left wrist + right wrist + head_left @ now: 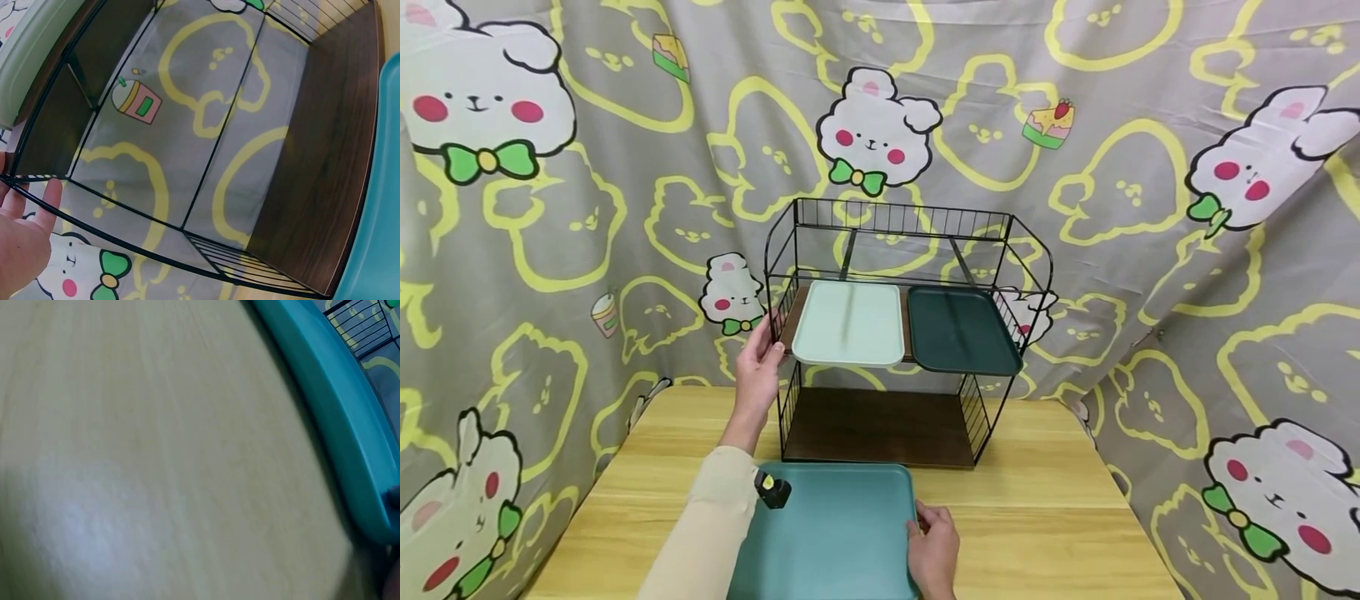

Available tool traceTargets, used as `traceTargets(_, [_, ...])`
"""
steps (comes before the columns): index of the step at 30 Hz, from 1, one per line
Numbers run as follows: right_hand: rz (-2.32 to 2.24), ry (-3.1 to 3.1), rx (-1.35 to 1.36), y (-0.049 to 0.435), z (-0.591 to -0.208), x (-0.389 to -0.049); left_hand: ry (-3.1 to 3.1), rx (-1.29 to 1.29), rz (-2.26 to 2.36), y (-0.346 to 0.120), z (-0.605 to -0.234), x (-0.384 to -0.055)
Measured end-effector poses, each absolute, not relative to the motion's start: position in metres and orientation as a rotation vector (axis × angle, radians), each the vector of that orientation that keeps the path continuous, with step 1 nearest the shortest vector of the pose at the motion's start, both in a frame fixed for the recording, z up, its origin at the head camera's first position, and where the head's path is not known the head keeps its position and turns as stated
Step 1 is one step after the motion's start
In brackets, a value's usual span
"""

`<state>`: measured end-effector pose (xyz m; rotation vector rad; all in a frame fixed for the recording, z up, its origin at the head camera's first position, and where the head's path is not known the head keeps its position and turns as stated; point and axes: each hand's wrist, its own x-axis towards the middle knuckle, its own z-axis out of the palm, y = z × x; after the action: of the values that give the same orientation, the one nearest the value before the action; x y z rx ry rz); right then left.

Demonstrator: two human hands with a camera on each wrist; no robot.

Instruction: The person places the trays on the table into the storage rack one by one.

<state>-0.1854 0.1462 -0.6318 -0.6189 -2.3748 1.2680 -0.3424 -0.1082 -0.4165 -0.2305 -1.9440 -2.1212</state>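
Observation:
A black wire rack with dark wood shelves [880,427] stands on the table. My left hand [758,371] holds its left front post at the upper wood shelf; the left wrist view shows the fingers around the thin wire there. On that shelf lie a pale mint tray [850,323] and, right of it, a dark green tray [964,330], both jutting past the front edge. In front of the rack is a larger teal tray [838,533]. My right hand [934,548] grips this tray's right rim, thumb over the edge. In the right wrist view that hand is mostly cut off.
The light wood table [1037,508] extends to both sides of the rack. A grey curtain [992,50] with rabbit prints hangs behind and at the sides. A small black device [772,490] sits on my left wrist, over the teal tray.

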Motion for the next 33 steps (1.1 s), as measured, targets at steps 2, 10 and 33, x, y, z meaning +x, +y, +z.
traceTargets(2, [1.256,-2.348,-0.634,0.146,-0.632,-0.185,-1.941,-0.228,-2.125,-0.108,-0.417,-0.343])
traceTargets(10, [1.260,-2.272,-0.627,0.146,-0.625,-0.186,-1.942,-0.222,-2.129,-0.110,-0.416,-0.343])
traceTargets(33, [1.268,-2.236,-0.682,0.151,-0.611,-0.186,-1.942,-0.227,-2.113,-0.110,-0.418,-0.345])
